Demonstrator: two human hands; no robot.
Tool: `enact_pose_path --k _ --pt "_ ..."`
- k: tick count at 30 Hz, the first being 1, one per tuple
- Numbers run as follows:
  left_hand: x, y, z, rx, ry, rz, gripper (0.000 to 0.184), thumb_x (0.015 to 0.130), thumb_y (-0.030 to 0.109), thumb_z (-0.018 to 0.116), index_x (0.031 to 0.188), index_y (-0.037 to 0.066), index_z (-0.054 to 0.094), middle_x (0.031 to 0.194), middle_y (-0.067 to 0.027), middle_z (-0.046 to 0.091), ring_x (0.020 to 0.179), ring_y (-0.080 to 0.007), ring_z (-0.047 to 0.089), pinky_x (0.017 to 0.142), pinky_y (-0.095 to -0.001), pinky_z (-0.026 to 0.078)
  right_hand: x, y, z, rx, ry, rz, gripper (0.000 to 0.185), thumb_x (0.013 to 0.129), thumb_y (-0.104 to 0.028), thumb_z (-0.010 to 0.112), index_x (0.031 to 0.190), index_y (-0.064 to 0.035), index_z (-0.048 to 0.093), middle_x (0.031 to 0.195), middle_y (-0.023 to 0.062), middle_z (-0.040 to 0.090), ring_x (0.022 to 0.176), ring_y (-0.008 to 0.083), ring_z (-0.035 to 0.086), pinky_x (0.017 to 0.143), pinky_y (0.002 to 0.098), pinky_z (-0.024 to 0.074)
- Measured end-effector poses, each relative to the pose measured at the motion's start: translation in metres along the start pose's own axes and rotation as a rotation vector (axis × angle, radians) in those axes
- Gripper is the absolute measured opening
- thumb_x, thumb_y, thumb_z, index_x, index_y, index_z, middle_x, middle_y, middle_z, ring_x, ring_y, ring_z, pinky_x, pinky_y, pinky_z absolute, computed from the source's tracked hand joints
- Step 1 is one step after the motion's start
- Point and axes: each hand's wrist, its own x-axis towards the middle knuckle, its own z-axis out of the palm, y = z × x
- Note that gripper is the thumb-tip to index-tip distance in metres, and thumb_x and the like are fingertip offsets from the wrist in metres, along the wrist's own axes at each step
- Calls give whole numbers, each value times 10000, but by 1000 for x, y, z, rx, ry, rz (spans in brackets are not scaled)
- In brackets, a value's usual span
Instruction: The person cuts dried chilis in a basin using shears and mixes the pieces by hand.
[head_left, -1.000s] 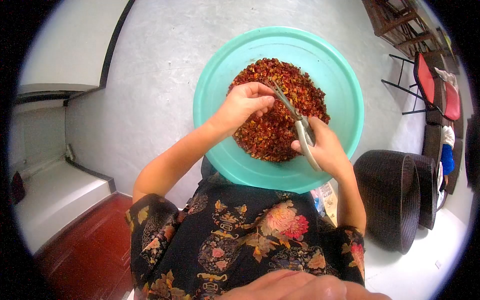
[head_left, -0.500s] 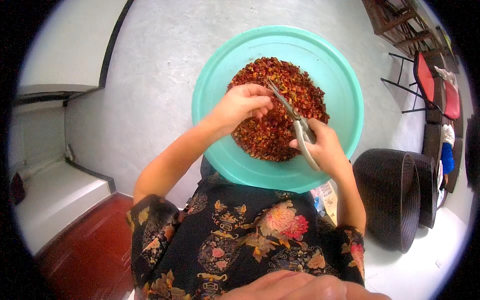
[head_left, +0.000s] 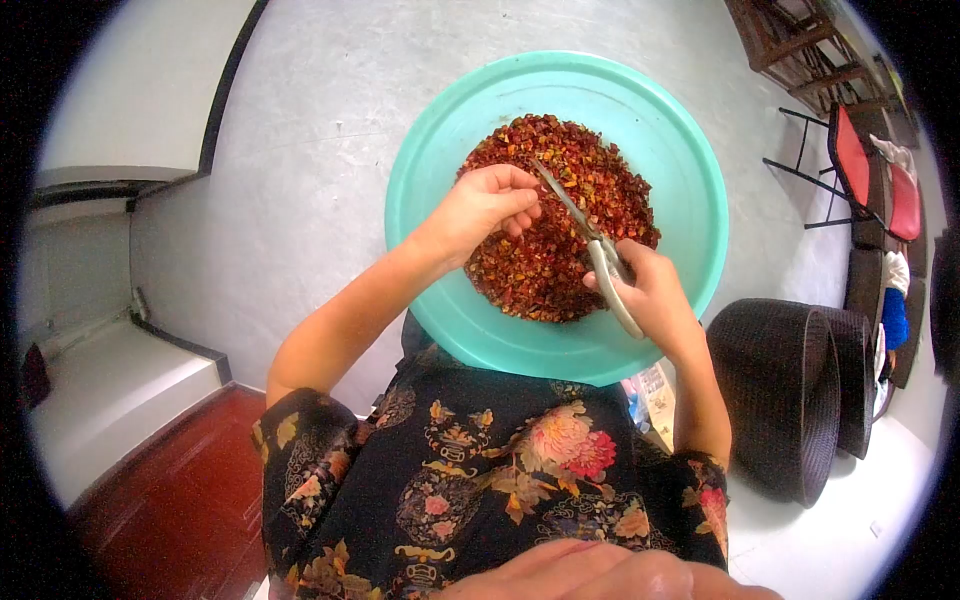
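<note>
A large turquoise basin [head_left: 680,310] holds a heap of small red and orange dried pieces [head_left: 540,270], which look like cut chillies. Over the heap, my right hand [head_left: 650,295] is wrapped round the pale handles of a pair of scissors [head_left: 612,285], whose blades point up and to the left. My left hand [head_left: 492,210] is just left of the blades, with thumb and fingers pinched together. Whatever lies between those fingertips is too small or hidden to make out. The scissor blades look nearly closed.
Dark woven round seats [head_left: 770,400] stand at the right. A red folding chair [head_left: 848,160] is further back, near a wooden rack [head_left: 805,50]. Printed packaging [head_left: 655,400] shows beside my right forearm. A white step [head_left: 130,380] is at the left.
My left hand has moved slightly left, away from the blades. The scissors have closed a little, and the basin has hardly moved.
</note>
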Motion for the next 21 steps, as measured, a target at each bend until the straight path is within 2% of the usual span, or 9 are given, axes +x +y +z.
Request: enact_pose_path --k 1,3,6,13,21 --pt "0 1 1 -12 6 7 198 981 163 636 1132 36 615 933 -58 675 797 -121 620 739 -263 521 0 0 0 -1 0 0 451 819 -371 802 910 27 610 732 120 595 660 177 550 613 362 453" --pt "-1 3 3 -26 11 15 204 981 160 634 1141 35 614 932 -57 673 800 -122 619 742 -264 520 1 -1 1 -54 39 -2 559 766 -476 798 904 31 609 809 211 644 738 338 641 683 444 490" --pt "-2 5 6 -6 14 12 226 983 161 628 1167 31 608 934 -52 669 813 -123 618 743 -262 517 1 0 0 -58 1 -5 591 730 -490 804 930 23 590 875 220 633 816 365 633 741 457 485" --pt "1 -1 5 47 -21 70 200 983 143 609 1150 37 637 937 -34 659 815 -108 604 752 -259 509 -1 -3 0 -79 33 -76 582 718 -470 811 915 25 577 912 221 616 842 372 615 770 455 482" --pt "0 0 9 161 -21 118 170 972 146 615 1086 23 643 913 -44 662 793 -111 606 754 -269 514 -2 -10 -1 -93 0 -26 564 750 -469 817 920 28 613 832 214 638 776 365 643 722 450 498"
